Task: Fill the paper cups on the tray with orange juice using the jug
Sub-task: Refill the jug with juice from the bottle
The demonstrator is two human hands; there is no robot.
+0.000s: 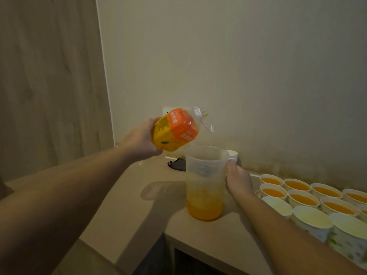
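A clear plastic jug (pixel 204 181) stands on the beige counter (pixel 127 199) with a shallow layer of orange juice at its bottom. My right hand (pixel 237 180) grips the jug's handle on its right side. My left hand (pixel 142 139) holds an orange juice bottle (pixel 175 129) tilted above the jug's rim, its clear neck pointing up and right toward the wall. At the right stand several paper cups: filled cups (pixel 296 185) at the back and empty cups (pixel 311 218) nearer to me. The tray beneath them is hidden.
A small stack of spare paper cups (pixel 232 154) sits behind the jug by the wall. A dark crumpled object (pixel 177 164) lies on the counter left of the jug. The counter's front edge drops to a dark opening (pixel 190 261) below.
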